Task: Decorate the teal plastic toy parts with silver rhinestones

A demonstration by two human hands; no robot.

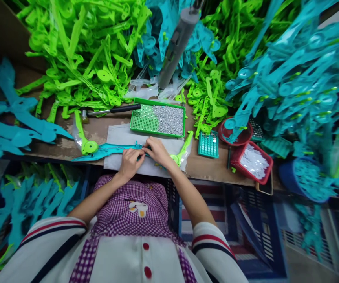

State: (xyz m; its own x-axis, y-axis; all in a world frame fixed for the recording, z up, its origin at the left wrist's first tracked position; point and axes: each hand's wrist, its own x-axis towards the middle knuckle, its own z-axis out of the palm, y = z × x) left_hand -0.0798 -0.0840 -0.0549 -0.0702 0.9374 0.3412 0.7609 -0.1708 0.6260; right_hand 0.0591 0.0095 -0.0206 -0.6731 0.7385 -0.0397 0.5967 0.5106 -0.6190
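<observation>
A long blue plastic part [112, 149] lies across a pale cloth [118, 135] at the table's front edge. Lime-green pieces, one at the left [90, 147] and one at the right [186, 144], sit at its two ends, each with a clear plastic blade-like piece. My left hand [130, 163] rests on the blue part's middle, fingers closed on it. Beside it, almost touching, my right hand [156, 150] has its fingertips pinched together at the part; what they hold is hidden. Just beyond is a green tray [144, 120] of small silvery pieces.
A hammer [113, 111] lies left of the tray. Lime-green parts [77, 51] and blue parts [290, 74] are heaped behind. A grey hanging tool [178, 47] points down over the table. At right stand a small teal tray [208, 144], red containers [268, 179] and a blue bucket [287, 175].
</observation>
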